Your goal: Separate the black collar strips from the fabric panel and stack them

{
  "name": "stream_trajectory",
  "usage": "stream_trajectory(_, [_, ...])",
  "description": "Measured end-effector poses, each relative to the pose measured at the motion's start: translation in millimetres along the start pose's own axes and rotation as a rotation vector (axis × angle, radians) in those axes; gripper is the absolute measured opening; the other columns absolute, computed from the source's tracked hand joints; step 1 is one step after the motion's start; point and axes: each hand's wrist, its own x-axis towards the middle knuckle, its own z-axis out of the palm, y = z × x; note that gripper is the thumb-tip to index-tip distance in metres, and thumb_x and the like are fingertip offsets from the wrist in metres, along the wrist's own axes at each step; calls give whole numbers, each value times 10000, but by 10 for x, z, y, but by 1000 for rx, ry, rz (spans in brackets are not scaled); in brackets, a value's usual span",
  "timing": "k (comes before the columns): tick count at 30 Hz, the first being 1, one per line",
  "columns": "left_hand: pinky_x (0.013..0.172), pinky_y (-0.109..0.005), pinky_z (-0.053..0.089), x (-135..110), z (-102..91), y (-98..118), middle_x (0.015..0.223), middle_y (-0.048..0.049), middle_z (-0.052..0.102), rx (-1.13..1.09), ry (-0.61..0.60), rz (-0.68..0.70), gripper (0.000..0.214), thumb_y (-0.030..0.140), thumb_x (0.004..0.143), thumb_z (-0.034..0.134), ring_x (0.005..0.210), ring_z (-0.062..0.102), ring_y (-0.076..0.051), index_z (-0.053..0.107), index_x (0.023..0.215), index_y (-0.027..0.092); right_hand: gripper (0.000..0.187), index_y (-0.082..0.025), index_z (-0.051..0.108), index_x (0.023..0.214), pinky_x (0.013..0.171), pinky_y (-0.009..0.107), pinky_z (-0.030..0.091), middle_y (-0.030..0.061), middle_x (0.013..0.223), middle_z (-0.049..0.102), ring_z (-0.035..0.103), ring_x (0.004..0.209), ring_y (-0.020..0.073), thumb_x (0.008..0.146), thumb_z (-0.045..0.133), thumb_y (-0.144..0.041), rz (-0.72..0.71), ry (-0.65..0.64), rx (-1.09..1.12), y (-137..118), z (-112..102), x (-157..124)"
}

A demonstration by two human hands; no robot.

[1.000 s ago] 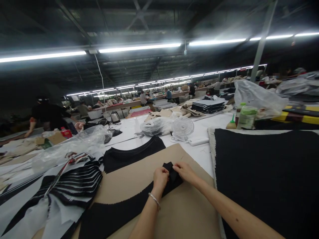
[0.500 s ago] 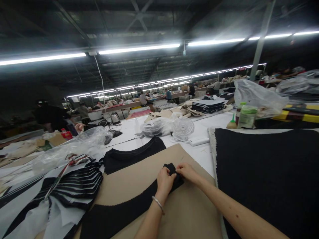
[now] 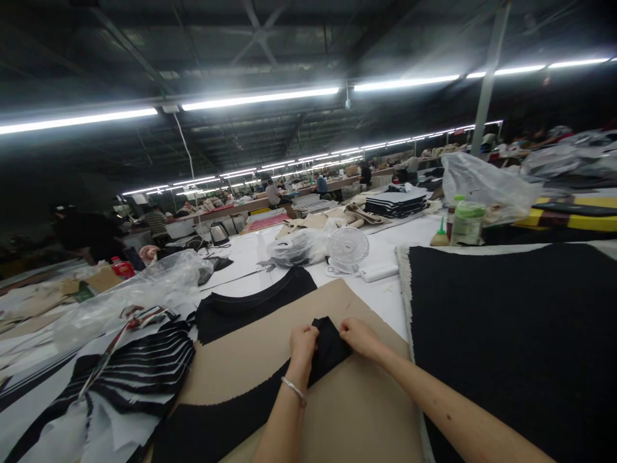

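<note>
A curved black fabric piece (image 3: 226,418) lies across a tan cardboard sheet (image 3: 366,405), its upper end raised between my hands. My left hand (image 3: 303,347), with a silver bangle on the wrist, pinches the left edge of that end. On the other side, my right hand (image 3: 357,335) grips the right edge with its fingers closed. Behind my hands, a second curved black piece (image 3: 255,305) rests along the cardboard's far edge.
To the right lies a large black fabric stack (image 3: 511,334). A white fan (image 3: 348,245) stands beyond the cardboard. On the left are striped black-and-white pieces (image 3: 139,360) and clear plastic (image 3: 139,292). Bottles (image 3: 467,222) stand at back right; people work in the distance.
My left hand has moved left, away from my right hand. The end of the black fabric piece, bunched before, is now spread flatter between them. The view has shifted slightly.
</note>
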Motion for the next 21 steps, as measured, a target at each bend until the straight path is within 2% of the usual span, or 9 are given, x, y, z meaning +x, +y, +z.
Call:
stream_trajectory(4, [589,-252,495,85,-92,-65,782,6,603,-210,26,-81,269,395,912,540,630,557,-90,598,912,133,239,-151,627,957,778,359,521,28,927,634,611,825,163,949,574,-384,-15,77,-67,-50,4,-76])
stream_trajectory(7, [586,-246,487,87,-143,-62,793,7,590,-307,79,-75,249,378,912,542,637,546,-89,590,913,134,135,-145,615,975,856,395,466,76,970,628,588,931,207,933,506,-214,-92,197,-117,-200,-44,-185])
stream_trajectory(9, [592,-248,479,34,-146,-45,768,16,577,-341,126,-68,224,355,906,554,630,536,-89,585,874,135,251,-155,607,1036,938,399,402,119,1078,612,543,1057,234,873,423,-103,-236,259,-135,-308,-49,-265])
stream_trajectory(11, [596,-248,460,-22,-128,-29,698,35,546,-358,195,-65,180,288,895,566,599,512,-87,570,795,139,354,-181,612,1085,978,367,374,120,1163,597,524,1110,225,842,371,-90,-434,256,-137,-335,22,-296])
stream_trajectory(13, [614,-246,437,-26,-127,-20,625,46,506,-366,299,-56,155,158,862,556,590,500,-96,541,708,151,394,-184,621,1153,996,388,388,125,1234,590,534,1135,239,850,372,-156,-592,212,-138,-244,190,-221])
stream_trajectory(15, [635,-249,423,17,-196,-24,615,31,518,-363,418,-46,184,78,815,542,620,515,-115,524,657,172,430,-194,621,1220,972,446,433,127,1263,600,552,1153,281,888,378,-318,-655,255,-187,-74,423,-52])
stream_trajectory(18, [677,-257,419,52,-510,-66,670,3,566,-341,587,-27,186,78,819,509,678,541,-138,531,674,191,494,-209,623,1261,956,475,460,123,1275,609,572,1146,300,907,340,-405,-684,331,-268,184,738,189])
stream_trajectory(21, [719,-262,431,-1,-1081,-155,745,-13,592,-305,739,1,169,120,870,467,719,549,-137,552,744,193,499,-221,642,1248,968,497,457,127,1277,611,579,1146,307,897,330,-390,-758,422,-321,346,894,285])
